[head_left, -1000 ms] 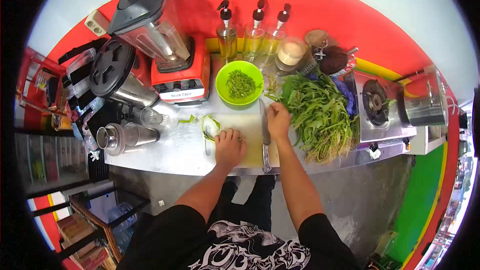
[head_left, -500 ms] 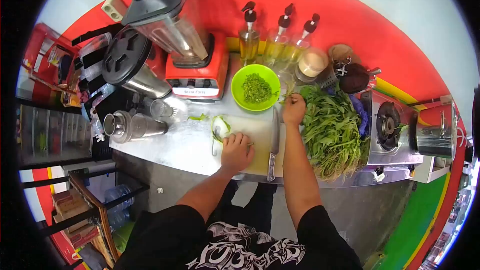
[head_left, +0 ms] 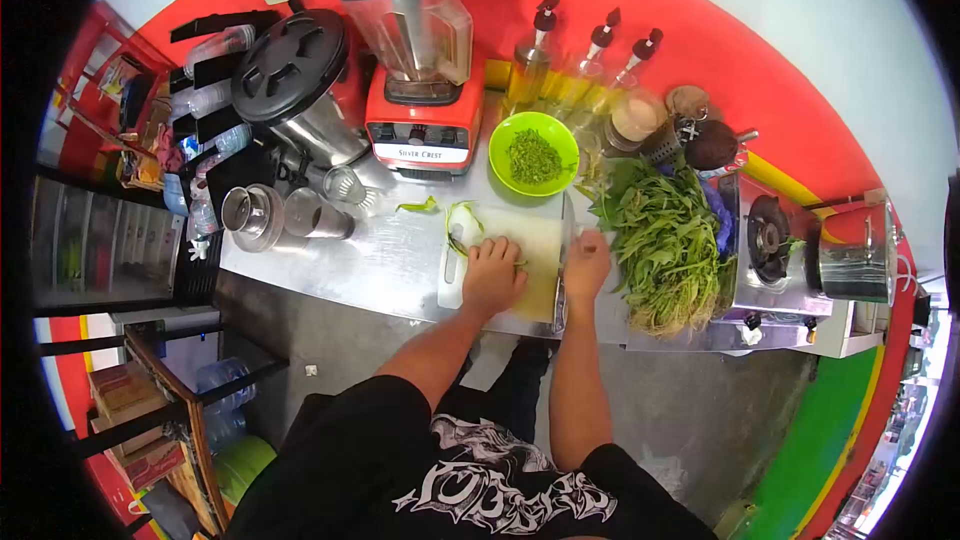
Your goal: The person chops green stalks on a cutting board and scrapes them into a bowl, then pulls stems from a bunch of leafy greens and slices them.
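My left hand (head_left: 494,278) is closed low over the white cutting board (head_left: 543,230), its fingers bent around green stems (head_left: 522,262) that poke out beside the fingertips. Thin green-and-white vegetable strips (head_left: 462,223) lie at the board's far left, just ahead of that hand. My right hand (head_left: 587,262) hovers beside the board's right edge, fingers curled and slightly blurred; what they hold, if anything, is hidden. Partly behind it lies a knife (head_left: 559,312), handle toward me. A lime-green bowl (head_left: 500,172) beyond the board contains chopped greens (head_left: 533,157).
A large heap of leafy greens (head_left: 665,240) lies right of my right hand, next to a gas stove (head_left: 770,270). Pump bottles (head_left: 528,70) stand along the red wall. A red blender (head_left: 422,120), a steel shaker (head_left: 255,220) and a clear cup (head_left: 345,185) are on the left.
My right hand has drawn back toward me from near the leafy heap to beside the knife. My left hand stays on the board. The head view has shifted.
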Available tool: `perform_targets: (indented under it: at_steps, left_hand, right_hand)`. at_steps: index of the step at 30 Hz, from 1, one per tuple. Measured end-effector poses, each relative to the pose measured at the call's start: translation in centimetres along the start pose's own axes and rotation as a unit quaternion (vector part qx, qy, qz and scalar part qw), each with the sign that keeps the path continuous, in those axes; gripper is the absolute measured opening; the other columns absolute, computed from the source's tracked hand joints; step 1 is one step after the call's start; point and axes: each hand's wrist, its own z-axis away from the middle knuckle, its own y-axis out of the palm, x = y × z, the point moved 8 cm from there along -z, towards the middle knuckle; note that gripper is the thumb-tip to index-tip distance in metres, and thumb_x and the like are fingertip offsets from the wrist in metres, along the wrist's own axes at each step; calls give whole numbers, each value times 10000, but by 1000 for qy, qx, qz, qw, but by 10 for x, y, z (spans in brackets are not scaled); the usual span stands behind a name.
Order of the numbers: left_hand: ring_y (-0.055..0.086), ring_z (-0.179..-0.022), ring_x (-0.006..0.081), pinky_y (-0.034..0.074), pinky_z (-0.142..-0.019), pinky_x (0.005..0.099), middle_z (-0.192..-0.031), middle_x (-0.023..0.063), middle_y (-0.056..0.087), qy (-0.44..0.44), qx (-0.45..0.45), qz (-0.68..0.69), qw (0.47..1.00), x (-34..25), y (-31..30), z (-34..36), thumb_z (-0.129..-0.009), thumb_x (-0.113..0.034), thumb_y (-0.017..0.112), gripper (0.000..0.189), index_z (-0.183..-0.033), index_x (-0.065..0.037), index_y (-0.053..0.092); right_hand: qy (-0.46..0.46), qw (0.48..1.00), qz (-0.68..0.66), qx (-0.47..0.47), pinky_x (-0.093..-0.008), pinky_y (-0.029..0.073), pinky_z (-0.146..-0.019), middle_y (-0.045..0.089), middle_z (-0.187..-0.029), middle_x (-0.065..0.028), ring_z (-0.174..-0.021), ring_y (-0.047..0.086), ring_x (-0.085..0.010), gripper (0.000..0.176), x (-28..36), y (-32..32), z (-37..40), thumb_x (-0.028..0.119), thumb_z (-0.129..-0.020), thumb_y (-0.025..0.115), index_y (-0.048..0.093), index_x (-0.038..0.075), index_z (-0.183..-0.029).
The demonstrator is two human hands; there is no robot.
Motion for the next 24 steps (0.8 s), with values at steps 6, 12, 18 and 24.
perform_targets:
  at_steps: [6,12,18,24]
  left_hand:
    - [517,-1000,305,381,-900,461,-1016,103,563,3,20,49,999,4,2,5,-819,-244,622,247,-1001,-79,600]
    - [496,-1048,321,355,-921,480,-1047,100,554,2,-17,121,993,11,-5,12,-820,-203,597,216,-1008,-95,603]
    - [470,-1126,344,308,-966,520,-1120,96,548,-220,-164,128,953,78,-35,28,-809,-223,626,259,-1053,-134,628]
    - [479,-1184,340,346,-979,518,-1181,73,606,-359,-75,66,928,130,-36,33,-805,-388,761,334,-1052,-168,715]
  right_hand:
    - [49,995,68,62,-455,489,-858,644,-984,-183,-944,608,-365,289,-16,-17,51,99,-786,735,651,-1,-1043]
    - [41,970,197,136,-452,485,-857,621,-992,-195,-976,601,-368,473,-1,-34,86,238,-776,794,595,-8,-1128]
    - [67,960,216,166,-477,482,-923,617,-1090,-206,-1052,585,-401,385,-2,-33,105,227,-834,748,584,0,-1098]
    - [49,961,222,154,-494,491,-899,639,-1082,-252,-1020,616,-423,411,2,-31,101,191,-822,715,568,-23,-1141]
